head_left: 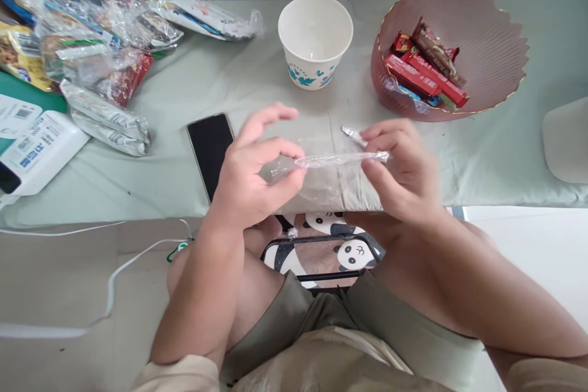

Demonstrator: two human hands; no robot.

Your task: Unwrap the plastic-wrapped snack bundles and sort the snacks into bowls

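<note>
A clear plastic bag [328, 180] hangs stretched between my two hands above the near part of the table. My left hand [257, 165] pinches one end of its top edge between thumb and index finger, the other fingers raised. At the opposite end, my right hand [402, 165] has the edge by the thumb and fingers. A small shiny silver piece [353, 135] shows at the right fingertips; I cannot tell whether it is held or lies on the table. Beside my left hand lies a dark-screened phone [209, 147], partly covered by it.
A white paper cup [316, 43] with blue leaves stands beyond my hands. Right of it, a pink ribbed bowl [493, 55] holds several wrapped bars. Packaged snacks [92, 43] pile up at the left, near a white-and-green device [41, 141]. A white container [567, 141] is at right.
</note>
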